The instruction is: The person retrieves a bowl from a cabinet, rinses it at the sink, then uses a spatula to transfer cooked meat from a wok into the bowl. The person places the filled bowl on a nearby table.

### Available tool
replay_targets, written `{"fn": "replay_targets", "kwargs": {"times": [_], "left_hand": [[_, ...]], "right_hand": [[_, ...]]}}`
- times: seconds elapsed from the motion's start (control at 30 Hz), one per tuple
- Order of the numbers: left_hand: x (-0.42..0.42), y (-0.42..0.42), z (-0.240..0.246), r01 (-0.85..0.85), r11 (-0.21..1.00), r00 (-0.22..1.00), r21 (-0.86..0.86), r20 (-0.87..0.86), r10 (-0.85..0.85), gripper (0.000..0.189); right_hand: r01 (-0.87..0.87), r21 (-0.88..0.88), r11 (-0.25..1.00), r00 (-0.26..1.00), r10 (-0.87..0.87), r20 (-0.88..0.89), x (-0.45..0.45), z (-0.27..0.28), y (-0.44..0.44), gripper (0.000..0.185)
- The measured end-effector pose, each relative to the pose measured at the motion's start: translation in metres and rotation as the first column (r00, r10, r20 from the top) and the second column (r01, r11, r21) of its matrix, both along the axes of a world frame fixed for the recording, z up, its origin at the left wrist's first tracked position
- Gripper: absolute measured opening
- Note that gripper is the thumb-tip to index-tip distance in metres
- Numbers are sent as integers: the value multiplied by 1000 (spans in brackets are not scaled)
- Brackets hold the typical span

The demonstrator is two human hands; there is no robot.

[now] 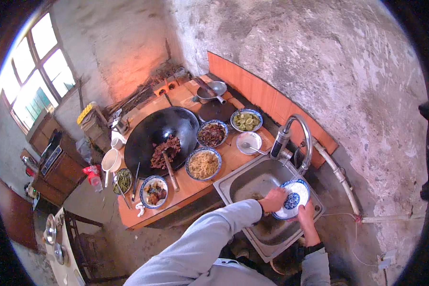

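Observation:
A white bowl with a blue pattern point(301, 193) is tilted over the stainless steel sink point(252, 171), its inside facing up towards me. My right hand point(306, 214) grips its lower right rim, thumb on the inner side. On the opposite side, my left hand point(274, 200) is closed at the left rim, its fingers reaching over the inner surface; whether it holds a cloth is hidden. The curved chrome faucet point(306, 143) rises behind the bowl. I cannot make out running water. Some brownish residue lies on the sink floor below my left hand.
Left of the sink, a large black wok point(139, 139) holds dark food and a wooden-handled tool point(170, 171). Around it stand bowls of noodles point(203, 163), dark meat point(212, 133) and green vegetables point(246, 120). A white bowl with a spoon point(249, 143) sits beside the sink. A pipe point(336, 171) runs down the wall.

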State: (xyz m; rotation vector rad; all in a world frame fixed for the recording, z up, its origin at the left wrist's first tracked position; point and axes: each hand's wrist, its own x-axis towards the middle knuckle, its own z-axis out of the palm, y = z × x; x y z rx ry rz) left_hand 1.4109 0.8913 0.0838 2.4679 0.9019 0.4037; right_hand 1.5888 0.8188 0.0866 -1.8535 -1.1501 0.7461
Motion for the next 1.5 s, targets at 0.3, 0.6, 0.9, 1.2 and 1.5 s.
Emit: {"fn": "replay_targets", "kwargs": {"times": [0.3, 0.6, 0.9, 1.2, 1.5], "left_hand": [[11, 3, 4, -20, 999, 966, 47, 257, 7, 42], [-10, -10, 12, 188, 927, 978, -324, 150, -146, 24], [-44, 28, 22, -376, 779, 889, -501, 40, 455, 42], [-37, -9, 31, 209, 51, 706, -977, 186, 683, 57], [-35, -10, -1, -184, 323, 564, -928, 169, 808, 54]], "right_hand": [[-13, -58, 998, 975, 0, -220, -31, 49, -2, 35], [29, -50, 998, 813, -53, -579, -31, 69, -16, 43], [-206, -39, 978, 557, 84, -826, -1, 68, -28, 45], [-323, -190, 927, 646, 363, 671, -14, 9, 9, 43], [-665, -99, 740, 719, 670, 183, -48, 13, -3, 21]]}}
